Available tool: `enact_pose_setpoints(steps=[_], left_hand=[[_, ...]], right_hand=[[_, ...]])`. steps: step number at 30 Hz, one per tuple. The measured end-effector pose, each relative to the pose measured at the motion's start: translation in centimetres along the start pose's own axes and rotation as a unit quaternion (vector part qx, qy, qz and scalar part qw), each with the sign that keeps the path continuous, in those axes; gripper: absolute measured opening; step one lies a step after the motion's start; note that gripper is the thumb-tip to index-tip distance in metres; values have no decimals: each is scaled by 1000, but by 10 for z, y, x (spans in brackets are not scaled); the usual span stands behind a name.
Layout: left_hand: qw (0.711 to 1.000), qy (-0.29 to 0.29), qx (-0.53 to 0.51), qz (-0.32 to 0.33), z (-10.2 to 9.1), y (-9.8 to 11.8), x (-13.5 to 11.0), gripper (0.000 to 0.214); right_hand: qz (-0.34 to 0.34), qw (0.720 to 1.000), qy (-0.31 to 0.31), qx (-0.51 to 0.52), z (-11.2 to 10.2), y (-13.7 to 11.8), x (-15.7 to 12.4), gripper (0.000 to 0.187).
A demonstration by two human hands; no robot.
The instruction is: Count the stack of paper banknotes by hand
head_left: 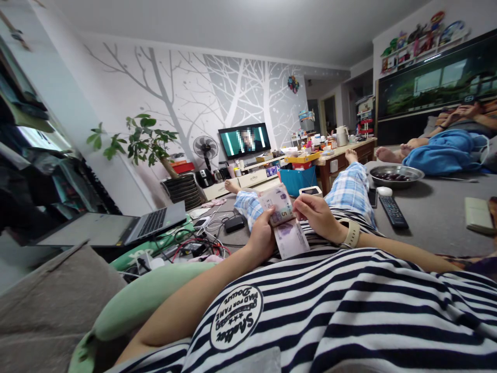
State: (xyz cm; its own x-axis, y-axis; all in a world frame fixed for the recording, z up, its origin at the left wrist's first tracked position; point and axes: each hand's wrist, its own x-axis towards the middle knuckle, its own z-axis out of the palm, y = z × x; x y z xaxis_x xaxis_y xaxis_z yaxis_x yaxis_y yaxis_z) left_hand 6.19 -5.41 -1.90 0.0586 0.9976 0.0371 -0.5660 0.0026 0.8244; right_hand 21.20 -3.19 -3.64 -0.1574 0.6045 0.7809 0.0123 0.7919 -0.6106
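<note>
My left hand [264, 235] is closed around a small stack of banknotes [276, 199], its thumb across their left edge. The notes are pale purple and pinkish, and a "5" shows on the upper part. Below the grip, the lower part of the notes [292, 239] hangs over my striped shirt [349, 300]. My right hand [316, 215], with a pale watch [352, 233] on the wrist, has its fingers curled and pinched together at the right edge of the notes. Whether a note is between those fingertips is hidden.
Left, an open laptop [155, 220] stands near tangled cables [190, 247] and a black box [234, 224]. Right, a remote [393, 211], a white mouse [384, 191] and a metal bowl [415, 176] of dark round fruit lie on the grey sofa [430, 217]. Another person's feet [392, 154] rest beyond.
</note>
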Motion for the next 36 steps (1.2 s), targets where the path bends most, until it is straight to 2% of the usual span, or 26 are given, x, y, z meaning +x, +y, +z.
enact_pose_setpoints(steps=[3,7,13,22,29,36], left_hand=[[1000,-2,-1,8,1,-1,0,33],[1000,5,21,22,0,1,-3,34],[999,-10,25,28,-2,0,-2,37],[999,-23,3,24,-3,-2,1,32],[1000,-23,-12,13,-4,-2,8,36],[1000,-19,5,2,0,0,3,31]], right_hand=[[16,998,53,-21,0,7,3,41],[48,997,58,-11,1,14,7,39],[60,995,74,-17,1,14,9,38],[42,996,65,-32,2,13,10,39],[33,997,58,-26,1,11,8,37],[7,1000,23,-12,2,2,2,33]])
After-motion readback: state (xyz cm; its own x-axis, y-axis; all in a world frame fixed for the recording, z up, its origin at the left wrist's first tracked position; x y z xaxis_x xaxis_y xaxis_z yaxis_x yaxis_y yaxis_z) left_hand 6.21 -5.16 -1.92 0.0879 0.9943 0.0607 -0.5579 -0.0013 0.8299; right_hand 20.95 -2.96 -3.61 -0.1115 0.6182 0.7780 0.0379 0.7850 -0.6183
